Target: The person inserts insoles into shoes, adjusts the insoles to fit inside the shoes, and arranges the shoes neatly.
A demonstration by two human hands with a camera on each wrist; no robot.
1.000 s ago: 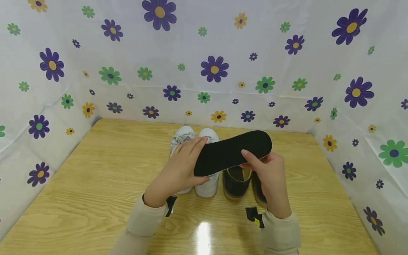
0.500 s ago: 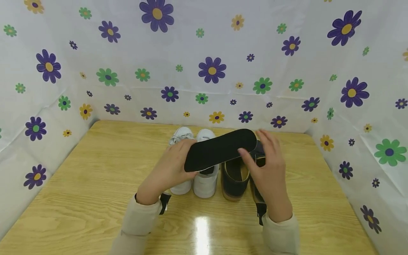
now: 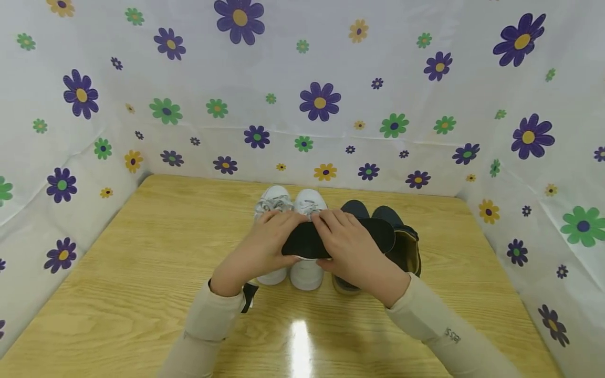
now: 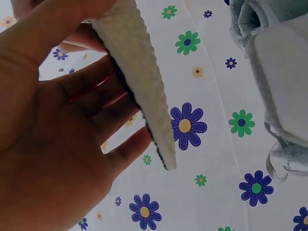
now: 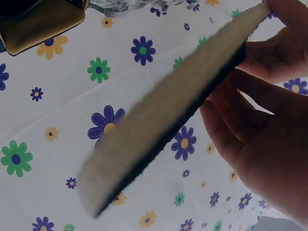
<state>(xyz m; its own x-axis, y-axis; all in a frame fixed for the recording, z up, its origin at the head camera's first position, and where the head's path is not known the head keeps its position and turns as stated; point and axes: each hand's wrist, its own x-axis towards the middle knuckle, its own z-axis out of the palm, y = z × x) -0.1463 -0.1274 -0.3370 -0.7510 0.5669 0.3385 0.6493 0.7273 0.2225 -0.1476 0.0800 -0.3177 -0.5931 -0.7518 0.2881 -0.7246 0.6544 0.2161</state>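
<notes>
Above the shoes hangs an insole (image 3: 382, 234), black on its upper face. In the left wrist view the insole (image 4: 139, 72) shows a fuzzy cream underside. My left hand (image 3: 260, 247) grips its left end, fingers over the far edge and thumb at the near edge. My right hand (image 3: 353, 251) holds it around the middle in much the same way, close beside the left. The insole's rounded right end sticks out past the right hand. In the right wrist view, the insole (image 5: 159, 120) slants across, its far end free.
Under the hands, a pair of white lace-up sneakers (image 3: 309, 198) stands on the wooden table (image 3: 165, 252). To their right is a pair of dark shoes (image 3: 387, 215) with tan lining, partly hidden. A flower-print cloth (image 3: 227, 126) walls the back and sides.
My right hand lets go of the insole's right end, moves left and takes hold of it around the middle. The left hand keeps its grip at the left end.
</notes>
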